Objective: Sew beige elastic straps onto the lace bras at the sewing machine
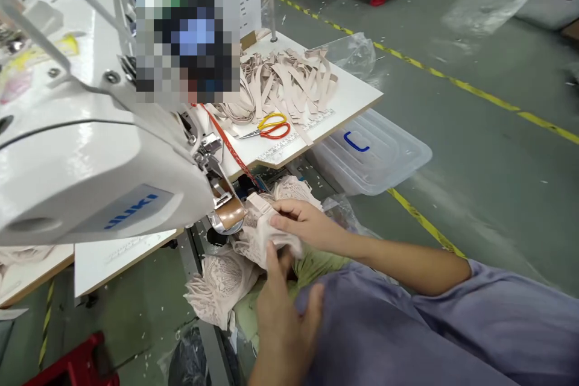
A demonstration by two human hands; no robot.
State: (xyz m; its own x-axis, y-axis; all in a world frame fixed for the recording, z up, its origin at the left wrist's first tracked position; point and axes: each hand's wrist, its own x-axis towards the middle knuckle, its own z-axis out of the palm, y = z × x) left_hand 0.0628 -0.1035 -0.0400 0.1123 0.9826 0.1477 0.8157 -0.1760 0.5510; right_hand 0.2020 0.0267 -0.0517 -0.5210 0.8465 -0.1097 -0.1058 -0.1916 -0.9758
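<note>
A beige lace garment piece (253, 241) lies bunched at the needle end of a white sewing machine (90, 157). My right hand (303, 223) reaches in from the right and pinches the upper edge of the lace by the presser foot (221, 199). My left hand (283, 307) comes up from below, its fingers pressing on the same lace. More lace (217, 289) hangs down beneath the table edge.
A pile of beige straps (284, 81) and scissors with yellow and red handles (271, 128) lie on the white table (357, 93). On the floor are a clear plastic bin lid (375, 157), yellow floor lines (474, 90) and a red stool (72, 368).
</note>
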